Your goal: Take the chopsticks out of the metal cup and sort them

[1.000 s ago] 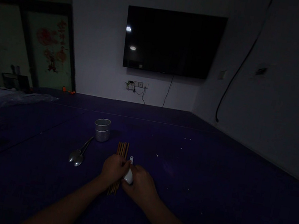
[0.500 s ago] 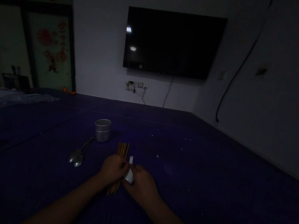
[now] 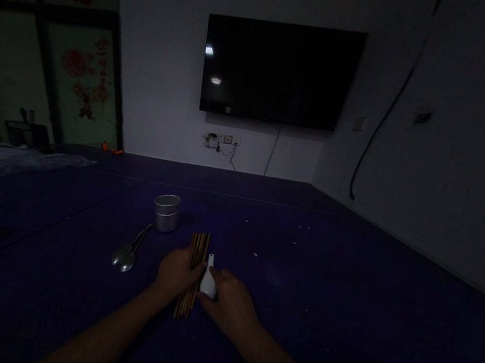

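A row of several wooden chopsticks (image 3: 185, 306) lies side by side on the dark blue surface, handles pointing away from me. My left hand (image 3: 177, 269) rests over their middle, its thumb stretched across to the right and its forefinger apart from it; the other fingers are partly hidden. Just right of the chopsticks is a white spoon (image 3: 208, 284), bowl toward me and underside up. My right hand (image 3: 229, 298) grips the spoon from the right, with thumb and forefinger at its sides.
A metal cup (image 3: 166, 214) stands upright beyond the chopsticks. Two metal spoons (image 3: 128, 260) lie to its near left. Small white scraps (image 3: 254, 254) dot the surface (image 3: 310, 356). Clear plastic wrapping (image 3: 34, 162) lies at the far left. A television (image 3: 280, 72) hangs on the back wall.
My left hand has drawn back slightly to the left, away from the white spoon, and its thumb and forefinger have spread. More of the spoon shows. My right hand stays nearly still.
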